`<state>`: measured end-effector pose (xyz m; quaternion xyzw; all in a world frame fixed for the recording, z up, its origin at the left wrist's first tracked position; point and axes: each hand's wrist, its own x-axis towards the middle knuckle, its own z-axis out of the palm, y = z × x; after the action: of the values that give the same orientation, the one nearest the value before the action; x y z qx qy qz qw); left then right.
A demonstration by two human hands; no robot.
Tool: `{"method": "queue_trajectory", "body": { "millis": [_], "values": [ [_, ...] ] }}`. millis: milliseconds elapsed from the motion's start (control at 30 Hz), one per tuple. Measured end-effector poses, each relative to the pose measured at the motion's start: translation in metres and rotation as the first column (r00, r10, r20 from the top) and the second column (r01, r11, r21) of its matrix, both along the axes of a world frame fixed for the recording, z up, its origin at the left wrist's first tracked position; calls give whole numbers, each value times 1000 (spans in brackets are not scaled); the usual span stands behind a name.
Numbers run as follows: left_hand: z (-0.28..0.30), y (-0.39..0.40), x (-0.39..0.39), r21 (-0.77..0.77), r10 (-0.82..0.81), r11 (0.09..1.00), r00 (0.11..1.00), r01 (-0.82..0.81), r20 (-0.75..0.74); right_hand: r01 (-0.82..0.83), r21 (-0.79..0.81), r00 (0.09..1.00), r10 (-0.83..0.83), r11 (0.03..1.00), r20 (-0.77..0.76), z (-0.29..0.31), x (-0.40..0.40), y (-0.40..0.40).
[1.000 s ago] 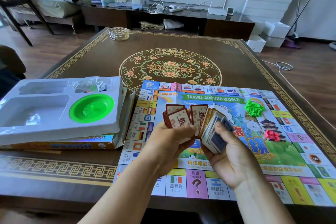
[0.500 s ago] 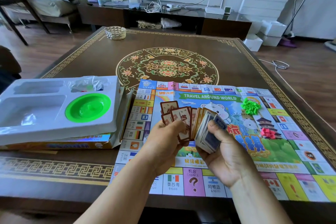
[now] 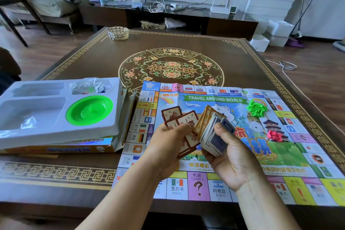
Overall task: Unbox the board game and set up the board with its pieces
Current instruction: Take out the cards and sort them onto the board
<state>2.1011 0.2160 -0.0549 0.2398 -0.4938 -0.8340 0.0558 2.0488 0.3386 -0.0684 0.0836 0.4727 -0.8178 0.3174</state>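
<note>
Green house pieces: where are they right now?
Head view: the green house pieces sit in a loose pile on the game board, far right area, just right of the "TRAVEL AROUND WORLD" banner and beyond the pink pieces.

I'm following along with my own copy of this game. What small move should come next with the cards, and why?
Probably set the brown-bordered cards from the left hand down on the unfolded paper game board. They're already split from the blue-backed stack in the right hand, and no card pile lies on the board yet.
</note>
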Motion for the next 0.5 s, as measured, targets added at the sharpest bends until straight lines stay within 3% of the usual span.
{"method": "queue_trajectory", "body": {
  "millis": [500],
  "values": [
    [-6,-2,-5,-4,49,999,999,-49,-15,-13,48,996,17,999,-92,-1,-1,-1]
  ]
}}
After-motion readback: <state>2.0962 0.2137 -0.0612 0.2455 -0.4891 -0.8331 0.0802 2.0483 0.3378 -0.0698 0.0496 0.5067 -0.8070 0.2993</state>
